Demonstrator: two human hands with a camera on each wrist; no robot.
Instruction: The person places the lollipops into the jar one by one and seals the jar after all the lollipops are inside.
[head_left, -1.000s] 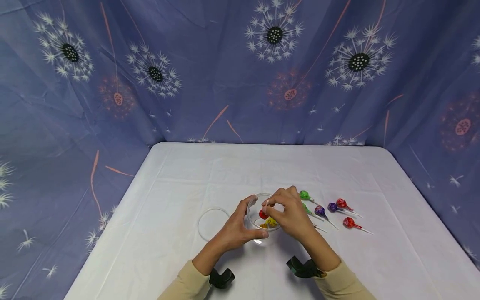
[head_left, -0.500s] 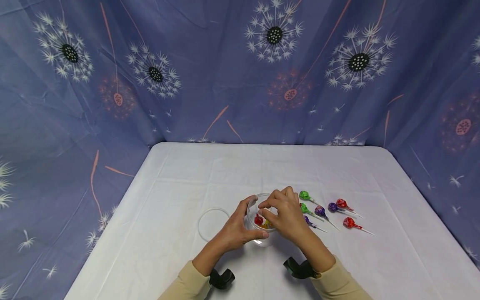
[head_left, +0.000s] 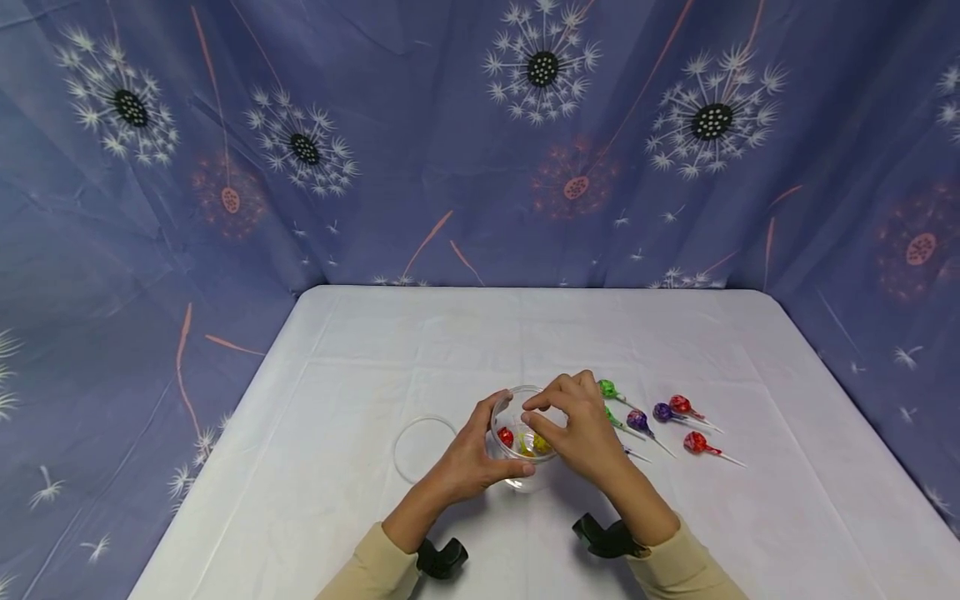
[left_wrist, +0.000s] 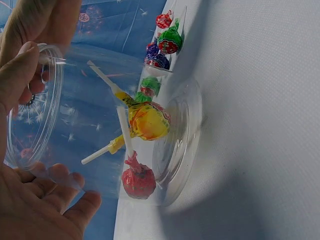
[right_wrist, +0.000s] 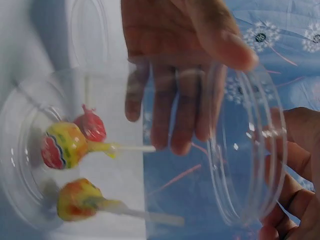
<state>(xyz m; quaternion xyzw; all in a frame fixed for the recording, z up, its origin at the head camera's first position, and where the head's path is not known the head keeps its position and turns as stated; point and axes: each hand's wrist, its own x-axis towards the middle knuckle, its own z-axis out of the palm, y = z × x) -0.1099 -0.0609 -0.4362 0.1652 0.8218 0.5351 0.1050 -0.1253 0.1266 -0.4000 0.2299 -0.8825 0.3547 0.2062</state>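
Observation:
My left hand [head_left: 468, 462] grips a clear plastic jar [left_wrist: 177, 160] round its side, thumb near the front. Inside, a red lollipop [left_wrist: 139, 181] and two yellow lollipops [right_wrist: 65, 145] rest near the bottom with their sticks towards the mouth. Over the jar's mouth hovers my right hand [head_left: 581, 425], thumb and index finger bent towards each other with nothing held between them. In the right wrist view its fingers show beyond the rim. Part of the jar is hidden behind both hands in the head view.
Right of the jar lie several lollipops on the white tabletop [head_left: 360, 358]: green [head_left: 609, 389], purple [head_left: 637, 421] and red [head_left: 696, 442] ones, partly behind the right hand. A clear round lid [head_left: 395, 450] lies to the left. A patterned blue cloth [head_left: 450, 150] hangs behind.
The right hand lowered the red lollipop into the jar and let go of it, then drew back slightly up and right. The red lollipop now lies at the jar's left. The left hand kept its hold.

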